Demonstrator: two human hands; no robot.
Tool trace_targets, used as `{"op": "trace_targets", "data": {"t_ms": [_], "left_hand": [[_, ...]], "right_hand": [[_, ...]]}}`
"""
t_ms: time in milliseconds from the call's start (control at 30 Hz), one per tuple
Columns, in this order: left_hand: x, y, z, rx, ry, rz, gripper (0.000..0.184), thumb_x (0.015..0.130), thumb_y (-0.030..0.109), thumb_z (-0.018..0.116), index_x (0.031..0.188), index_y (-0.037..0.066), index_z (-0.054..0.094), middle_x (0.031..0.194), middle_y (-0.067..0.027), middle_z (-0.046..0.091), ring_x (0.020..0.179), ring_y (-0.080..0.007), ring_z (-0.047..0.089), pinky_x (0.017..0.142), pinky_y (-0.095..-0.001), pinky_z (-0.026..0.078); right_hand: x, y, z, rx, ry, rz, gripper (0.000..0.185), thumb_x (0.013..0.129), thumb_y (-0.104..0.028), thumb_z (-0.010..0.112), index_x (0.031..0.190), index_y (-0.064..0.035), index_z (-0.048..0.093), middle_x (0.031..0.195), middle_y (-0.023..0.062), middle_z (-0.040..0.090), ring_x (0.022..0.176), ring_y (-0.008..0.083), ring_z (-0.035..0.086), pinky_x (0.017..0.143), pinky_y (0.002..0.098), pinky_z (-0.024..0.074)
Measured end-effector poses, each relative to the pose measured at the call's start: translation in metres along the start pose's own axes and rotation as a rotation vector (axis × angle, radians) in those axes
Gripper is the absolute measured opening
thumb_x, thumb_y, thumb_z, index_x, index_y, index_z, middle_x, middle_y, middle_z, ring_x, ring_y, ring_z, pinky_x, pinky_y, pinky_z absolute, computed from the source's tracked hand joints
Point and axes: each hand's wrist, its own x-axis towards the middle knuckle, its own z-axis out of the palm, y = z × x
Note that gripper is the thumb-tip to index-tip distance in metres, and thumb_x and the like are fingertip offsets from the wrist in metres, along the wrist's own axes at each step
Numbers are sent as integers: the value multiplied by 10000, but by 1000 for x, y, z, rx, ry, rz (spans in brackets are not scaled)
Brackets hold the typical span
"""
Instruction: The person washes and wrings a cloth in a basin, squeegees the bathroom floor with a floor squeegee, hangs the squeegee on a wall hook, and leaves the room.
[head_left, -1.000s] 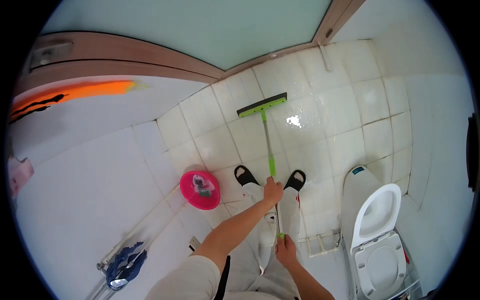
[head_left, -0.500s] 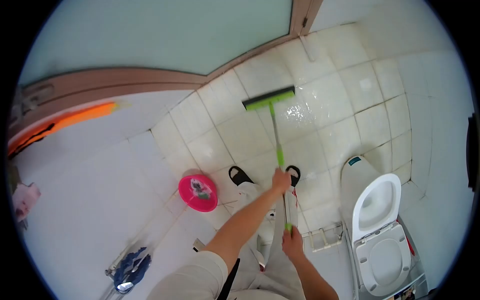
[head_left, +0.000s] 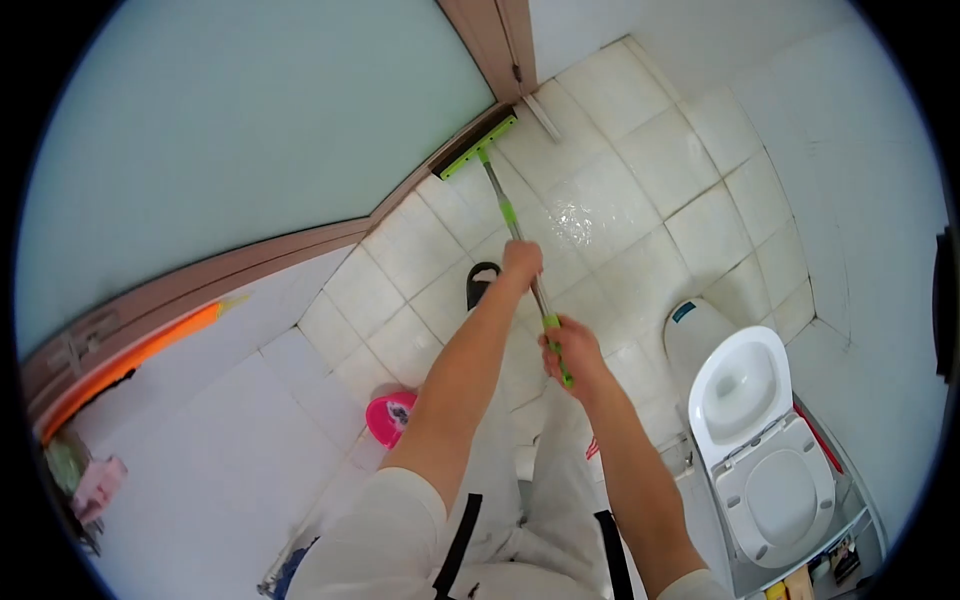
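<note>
While the squeegee's blade lies along the foot of the pale-green frosted door point(head_left: 270, 130) in its brown frame, near the frame's corner, both hands hold the lime-green, long-handled squeegee point(head_left: 508, 213) slantwise over the floor. Whether blade and frame touch, I cannot tell. The left hand point(head_left: 523, 263) has its fingers wrapped around the metal pole; the right hand point(head_left: 574, 354) grips the green end lower down, its fingers closed around it. To the right of the head, open floor runs to the grey-white wall point(head_left: 870, 190), narrowing towards the white ceramic toilet point(head_left: 780, 490). A black open-toed sandal point(head_left: 474, 294) stands just beside the left forearm, which partly hides a round bright-pink plastic basin point(head_left: 378, 425). The cream square-tiled floor point(head_left: 632, 275) has dark joints and a wet, glinting patch right of the pole.
</note>
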Motion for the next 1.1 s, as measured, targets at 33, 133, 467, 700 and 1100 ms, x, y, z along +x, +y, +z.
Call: {"op": "trace_targets", "data": {"t_ms": [33,133,467,700,1100], "left_hand": [[-4,-9,20,-8,37,-42,185,861,114,506,714,17,565,675,-138,610,614,-271,625,529,-414,465],[-62,-18,64,-150,95,-189,158,879,153,503,856,-2,524,718,-159,600,597,-270,613,531,-409,466],[-11,40,-77,-335,-33,-321,220,904,184,518,779,9,471,564,-106,511,428,-229,543,360,-384,416],[-87,-9,-39,-235,-138,-279,152,888,146,530,903,9,465,595,-76,502,415,-199,497,357,-352,397],[18,91,-68,89,-207,-48,193,790,94,524,617,11,546,567,-108,556,440,-261,523,424,-379,441]], "right_hand": [[-7,9,-8,-80,42,-12,98,885,-73,482,983,-80,486,706,40,507,456,114,436,376,253,345],[-66,65,-11,111,221,28,179,884,-33,490,1061,-31,511,674,38,494,409,123,424,341,274,319],[-12,-12,109,74,198,-31,552,879,-82,529,1410,-48,383,710,32,526,495,97,459,410,270,382],[-76,65,135,-3,446,-39,575,891,-62,509,1439,-70,334,706,13,502,454,89,416,389,251,333],[-19,-44,124,134,399,-118,554,876,-102,507,1419,-76,395,743,36,548,494,84,435,414,261,367]]}}
